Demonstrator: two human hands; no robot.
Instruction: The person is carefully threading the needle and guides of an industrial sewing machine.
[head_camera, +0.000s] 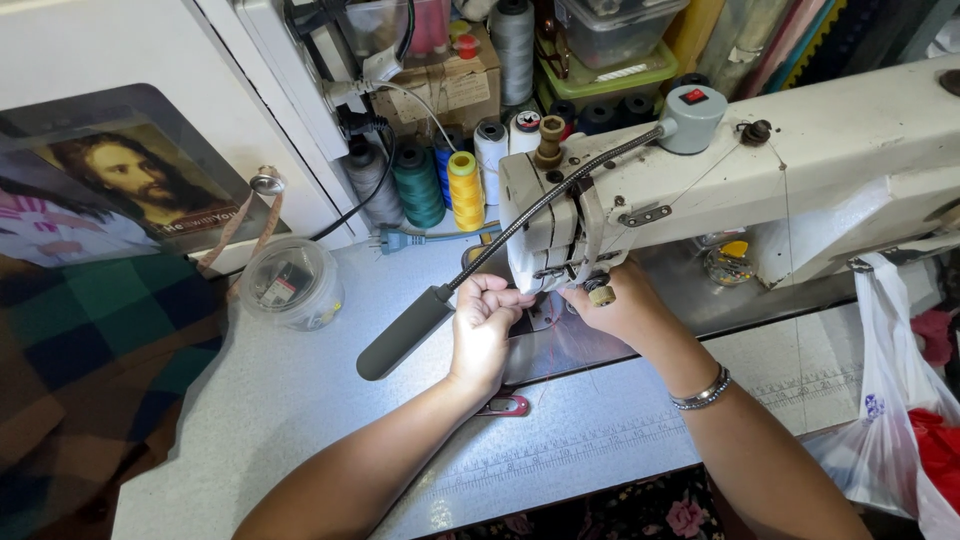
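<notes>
Both hands, left hand (482, 328) and right hand (618, 308), bunched under sewing machine (800, 170) head, fingertips near the needle; clear tub (292, 284) left of them on worktop (300, 400).

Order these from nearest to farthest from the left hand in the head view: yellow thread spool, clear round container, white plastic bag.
From the left hand:
1. Yellow thread spool, behind it, by the wall.
2. Clear round container, to its left on the table.
3. White plastic bag, far right, hanging under the machine.
</notes>
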